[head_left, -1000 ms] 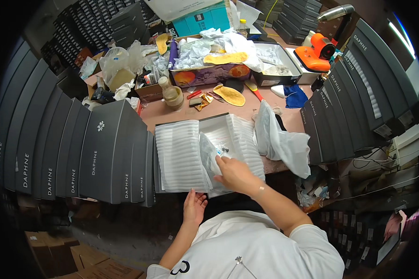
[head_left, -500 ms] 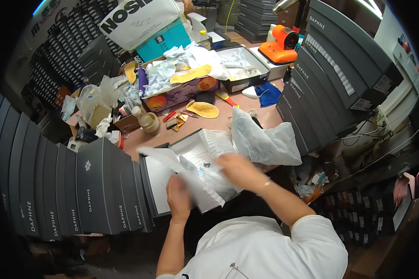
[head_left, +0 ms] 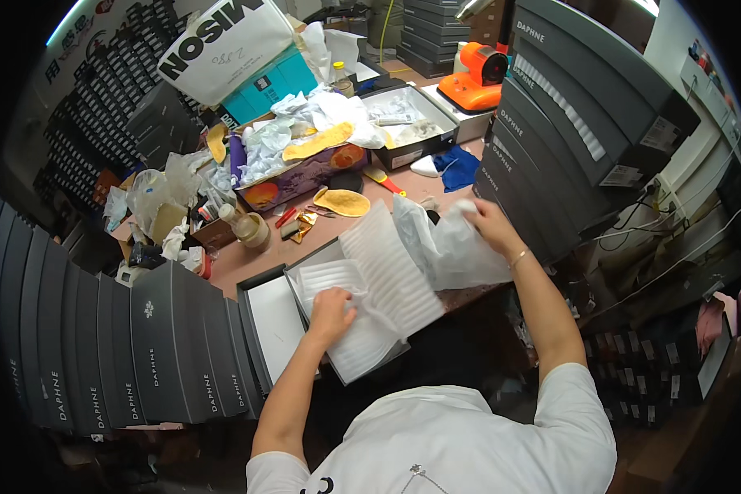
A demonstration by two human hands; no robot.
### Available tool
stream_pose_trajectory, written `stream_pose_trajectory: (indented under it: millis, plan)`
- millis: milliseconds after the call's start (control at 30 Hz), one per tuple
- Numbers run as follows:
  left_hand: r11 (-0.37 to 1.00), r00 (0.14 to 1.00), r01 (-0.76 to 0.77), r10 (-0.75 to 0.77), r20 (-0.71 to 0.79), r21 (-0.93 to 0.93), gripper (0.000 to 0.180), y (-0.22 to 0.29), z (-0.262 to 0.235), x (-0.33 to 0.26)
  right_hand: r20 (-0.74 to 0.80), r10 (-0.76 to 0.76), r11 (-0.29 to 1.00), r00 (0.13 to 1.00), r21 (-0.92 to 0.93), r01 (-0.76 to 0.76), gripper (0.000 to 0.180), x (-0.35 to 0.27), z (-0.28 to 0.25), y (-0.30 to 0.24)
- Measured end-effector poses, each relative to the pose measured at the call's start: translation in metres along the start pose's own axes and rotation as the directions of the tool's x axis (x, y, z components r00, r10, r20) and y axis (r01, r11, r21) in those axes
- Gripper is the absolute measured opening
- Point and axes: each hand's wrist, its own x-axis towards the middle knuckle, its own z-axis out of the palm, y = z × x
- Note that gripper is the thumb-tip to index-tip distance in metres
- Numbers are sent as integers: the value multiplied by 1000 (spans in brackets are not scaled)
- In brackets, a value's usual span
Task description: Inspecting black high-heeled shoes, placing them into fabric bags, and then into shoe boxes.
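Two hands busy: left hand (head_left: 331,310) fingers curled, pressing the ribbed white foam sheet (head_left: 387,276) down into the open shoe box (head_left: 265,317) at the desk's near edge, right hand (head_left: 487,225) closed on a bunched wad of white tissue paper (head_left: 449,247), lifted just right of the box against the stack of grey boxes (head_left: 568,140). Judging by this, lining is partly laid and still loose, tissue not yet in the box, no shoe visible inside; tan insoles (head_left: 342,200) and wrapping clutter lie further back on the pink desk (head_left: 239,259), row of dark boxes (head_left: 115,346) standing on the left
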Motion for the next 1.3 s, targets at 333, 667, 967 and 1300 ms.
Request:
stream_pose_trajectory:
  millis: [333, 667, 967, 1300]
  plan:
    - [39, 932, -96, -346, -104, -995, 40, 109, -105, 5, -8, -600, 541, 800, 733, 413, 14, -43, 139, -258]
    - [-588, 883, -51, -405, 238, -808, 62, 73, -43, -82, 886, -462, 843, 48, 455, -286, 14, -203, 267, -115]
    - [702, 866, 301, -484, -123, -645, 76, 24, -143, -113, 770, -166, 848, 616, 430, -310, 84, -150, 166, -72]
    - [119, 720, 207, -691, 69, -971, 75, 67, 23, -1, 251, 39, 992, 967, 106, -68, 88, -97, 245, 23]
